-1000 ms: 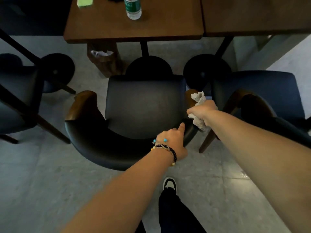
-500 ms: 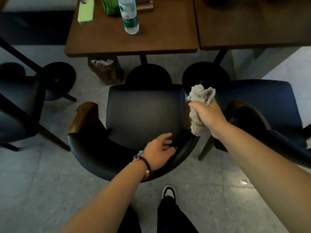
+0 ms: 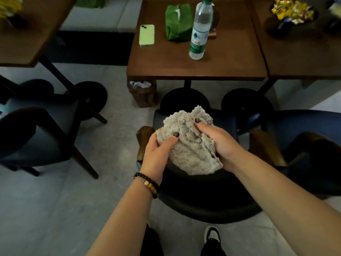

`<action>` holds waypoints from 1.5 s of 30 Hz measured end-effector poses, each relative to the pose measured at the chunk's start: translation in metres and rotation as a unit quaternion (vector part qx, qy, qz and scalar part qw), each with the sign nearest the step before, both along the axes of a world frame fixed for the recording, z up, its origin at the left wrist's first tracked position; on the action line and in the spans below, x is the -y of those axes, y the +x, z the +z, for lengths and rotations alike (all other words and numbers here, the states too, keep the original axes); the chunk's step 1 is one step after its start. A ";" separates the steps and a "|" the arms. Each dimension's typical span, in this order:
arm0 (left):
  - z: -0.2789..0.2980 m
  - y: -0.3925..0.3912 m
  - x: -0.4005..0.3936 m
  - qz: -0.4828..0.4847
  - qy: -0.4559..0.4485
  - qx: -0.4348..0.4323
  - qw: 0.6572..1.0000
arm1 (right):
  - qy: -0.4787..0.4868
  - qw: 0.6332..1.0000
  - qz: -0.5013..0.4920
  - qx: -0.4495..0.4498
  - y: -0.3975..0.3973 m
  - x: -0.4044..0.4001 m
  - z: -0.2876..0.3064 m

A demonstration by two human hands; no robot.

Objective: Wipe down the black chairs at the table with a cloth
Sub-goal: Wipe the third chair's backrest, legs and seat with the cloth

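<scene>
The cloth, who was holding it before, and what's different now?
Before, only the right hand gripped the cloth, out by the chair's arm, while the left hand rested on the black chair. Now the left hand has let go of the chair and taken hold of the cloth too, both hands bunching it above the seat. The chair, table and bottle stayed put.

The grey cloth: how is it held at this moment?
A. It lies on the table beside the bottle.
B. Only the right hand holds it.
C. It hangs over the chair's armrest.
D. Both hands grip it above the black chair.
D: the left hand and the right hand both grip the bunched cloth above the black chair.
</scene>
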State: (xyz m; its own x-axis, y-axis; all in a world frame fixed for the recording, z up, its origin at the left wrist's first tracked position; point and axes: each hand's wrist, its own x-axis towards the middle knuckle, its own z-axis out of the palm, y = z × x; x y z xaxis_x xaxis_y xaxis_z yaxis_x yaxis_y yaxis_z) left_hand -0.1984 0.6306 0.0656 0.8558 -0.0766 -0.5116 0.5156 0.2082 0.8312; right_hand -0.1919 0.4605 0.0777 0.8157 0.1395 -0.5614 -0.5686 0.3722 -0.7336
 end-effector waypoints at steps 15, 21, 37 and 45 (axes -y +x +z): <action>-0.051 0.099 -0.199 0.108 0.066 -0.003 0.992 | -0.281 0.958 -0.033 -0.041 0.087 -0.185 -0.072; -0.102 0.135 -0.199 0.118 0.194 0.048 0.973 | -0.372 0.928 0.022 -0.031 0.124 -0.173 -0.118; -0.318 0.278 -0.159 -0.080 0.282 0.128 0.948 | -0.575 0.805 0.146 -0.026 0.242 -0.155 -0.277; -0.405 0.342 -0.130 -0.189 0.323 0.100 0.922 | -0.625 0.721 0.290 -0.067 0.267 -0.145 -0.343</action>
